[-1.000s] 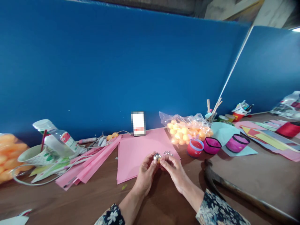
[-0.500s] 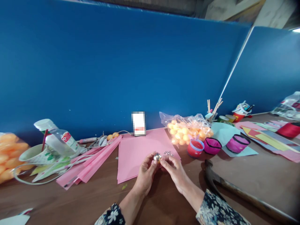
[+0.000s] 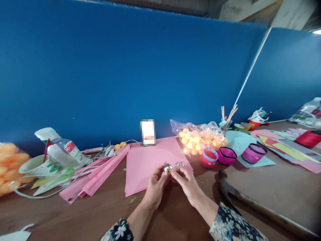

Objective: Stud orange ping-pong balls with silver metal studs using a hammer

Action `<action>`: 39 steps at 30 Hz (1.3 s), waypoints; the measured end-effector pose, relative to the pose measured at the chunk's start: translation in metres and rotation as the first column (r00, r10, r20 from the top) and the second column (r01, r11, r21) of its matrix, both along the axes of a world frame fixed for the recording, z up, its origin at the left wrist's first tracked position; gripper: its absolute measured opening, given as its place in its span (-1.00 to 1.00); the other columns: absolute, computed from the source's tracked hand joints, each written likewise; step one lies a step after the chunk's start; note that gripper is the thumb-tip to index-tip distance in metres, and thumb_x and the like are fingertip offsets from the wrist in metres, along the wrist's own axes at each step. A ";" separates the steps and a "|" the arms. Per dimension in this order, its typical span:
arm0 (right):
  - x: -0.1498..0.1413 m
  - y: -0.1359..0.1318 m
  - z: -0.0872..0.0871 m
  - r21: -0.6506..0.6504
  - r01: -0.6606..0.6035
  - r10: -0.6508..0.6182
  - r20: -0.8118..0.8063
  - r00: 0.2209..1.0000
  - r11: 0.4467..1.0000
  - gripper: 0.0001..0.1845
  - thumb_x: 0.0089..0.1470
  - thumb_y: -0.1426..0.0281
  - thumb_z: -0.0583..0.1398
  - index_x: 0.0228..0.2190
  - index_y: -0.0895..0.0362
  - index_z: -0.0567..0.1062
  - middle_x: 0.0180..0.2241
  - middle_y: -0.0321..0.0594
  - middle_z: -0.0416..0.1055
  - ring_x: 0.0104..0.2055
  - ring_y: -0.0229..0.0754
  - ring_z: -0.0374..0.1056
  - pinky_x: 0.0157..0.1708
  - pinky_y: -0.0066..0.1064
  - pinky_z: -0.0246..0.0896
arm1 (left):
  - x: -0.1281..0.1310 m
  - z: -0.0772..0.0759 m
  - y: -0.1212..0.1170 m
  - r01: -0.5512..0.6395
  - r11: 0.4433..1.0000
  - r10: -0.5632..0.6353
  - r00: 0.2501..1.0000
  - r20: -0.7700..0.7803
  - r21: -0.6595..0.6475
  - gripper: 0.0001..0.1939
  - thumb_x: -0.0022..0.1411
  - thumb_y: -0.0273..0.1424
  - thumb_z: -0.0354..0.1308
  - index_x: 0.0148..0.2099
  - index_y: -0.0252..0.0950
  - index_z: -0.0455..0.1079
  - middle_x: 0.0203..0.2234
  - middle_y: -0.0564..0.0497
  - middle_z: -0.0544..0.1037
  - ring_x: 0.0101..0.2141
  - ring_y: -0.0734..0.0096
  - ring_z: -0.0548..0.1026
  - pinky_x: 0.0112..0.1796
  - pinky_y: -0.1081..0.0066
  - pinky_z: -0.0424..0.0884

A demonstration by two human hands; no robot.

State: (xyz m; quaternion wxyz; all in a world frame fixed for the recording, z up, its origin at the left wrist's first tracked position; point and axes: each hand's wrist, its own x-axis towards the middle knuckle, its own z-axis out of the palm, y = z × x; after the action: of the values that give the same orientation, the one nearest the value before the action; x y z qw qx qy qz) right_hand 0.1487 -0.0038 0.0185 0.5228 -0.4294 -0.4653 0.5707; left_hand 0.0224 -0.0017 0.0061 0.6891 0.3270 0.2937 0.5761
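Over the near edge of the pink paper [image 3: 147, 167], both hands meet at a small shiny ball [image 3: 168, 168]. It looks silvery and faceted on top, with a bit of orange showing at its lower right. My left hand [image 3: 155, 189] grips it between thumb and fingers from the left. My right hand [image 3: 187, 185] pinches at its right side, thumb tip against it, the other fingers partly hidden. Just behind the right fingers lie several small silvery pieces [image 3: 180, 164] on the paper.
A clear bag of orange balls [image 3: 193, 142] stands behind, beside a red cup [image 3: 209, 159] and magenta cloth pots [image 3: 227, 156]. A hooked wooden cane [image 3: 250, 199] lies at right. Pink strips [image 3: 100, 174], a plastic bottle [image 3: 72, 150] and a paper cup [image 3: 37, 165] crowd the left.
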 end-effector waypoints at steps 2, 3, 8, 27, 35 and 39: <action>0.001 0.000 -0.002 0.003 -0.006 0.006 0.004 1.000 1.000 -0.74 -0.09 0.18 0.23 -0.47 0.14 0.42 -0.47 -0.28 0.35 -0.38 -0.21 0.29 -0.32 -0.37 0.24 | 0.000 -0.001 0.000 0.000 1.000 0.000 1.000 -0.003 -0.002 -0.63 0.06 -0.37 0.18 -0.04 -0.25 0.32 -0.11 -0.07 0.45 -0.10 0.31 0.40 -0.07 0.33 0.29; 0.001 0.001 -0.003 0.007 -0.008 0.008 0.004 1.000 1.000 -0.74 -0.09 0.19 0.23 -0.47 0.14 0.42 -0.46 -0.28 0.35 -0.38 -0.21 0.29 -0.31 -0.37 0.23 | 0.000 -0.001 0.000 0.000 1.000 0.000 1.000 -0.004 -0.002 -0.64 0.07 -0.37 0.18 -0.04 -0.24 0.32 -0.11 -0.06 0.45 -0.10 0.32 0.40 -0.07 0.35 0.29; 0.001 0.001 -0.003 0.006 -0.012 0.012 -0.007 1.000 1.000 -0.75 -0.09 0.20 0.23 -0.48 0.14 0.42 -0.47 -0.29 0.35 -0.38 -0.22 0.29 -0.30 -0.37 0.24 | 0.000 0.000 -0.001 0.000 1.000 0.000 1.000 -0.002 -0.007 -0.65 0.07 -0.38 0.17 -0.05 -0.23 0.33 -0.12 -0.05 0.46 -0.10 0.34 0.40 -0.07 0.37 0.29; 0.000 -0.001 0.000 -0.017 -0.010 0.009 -0.014 1.000 1.000 -0.72 -0.13 0.17 0.25 -0.48 0.13 0.43 -0.46 -0.29 0.37 -0.36 -0.20 0.31 -0.27 -0.34 0.25 | 0.000 0.001 -0.001 -0.002 1.000 0.002 1.000 -0.014 -0.013 -0.62 0.05 -0.36 0.19 -0.04 -0.24 0.33 -0.12 -0.07 0.46 -0.09 0.32 0.39 -0.07 0.35 0.29; -0.001 -0.001 0.002 -0.018 -0.002 0.002 -0.011 1.000 1.000 -0.68 -0.15 0.12 0.25 -0.50 0.13 0.42 -0.48 -0.30 0.36 -0.37 -0.19 0.31 -0.28 -0.33 0.26 | 0.001 0.002 -0.002 -0.020 1.000 0.019 1.000 -0.019 -0.024 -0.60 0.01 -0.34 0.22 -0.05 -0.23 0.35 -0.13 -0.07 0.47 -0.10 0.31 0.40 -0.08 0.36 0.30; -0.001 -0.001 0.001 -0.022 -0.003 0.003 -0.006 1.000 1.000 -0.70 -0.14 0.14 0.25 -0.50 0.13 0.43 -0.48 -0.30 0.36 -0.38 -0.20 0.31 -0.28 -0.34 0.26 | 0.001 0.001 -0.001 -0.024 0.999 0.024 0.999 -0.025 -0.024 -0.60 0.02 -0.33 0.22 -0.05 -0.23 0.34 -0.12 -0.07 0.46 -0.10 0.30 0.40 -0.09 0.35 0.31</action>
State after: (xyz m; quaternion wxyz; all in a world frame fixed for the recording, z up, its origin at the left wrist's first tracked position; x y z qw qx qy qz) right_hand 0.1481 -0.0048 0.0194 0.5185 -0.4326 -0.4584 0.5778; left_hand 0.0234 -0.0028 0.0069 0.6824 0.3221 0.3130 0.5768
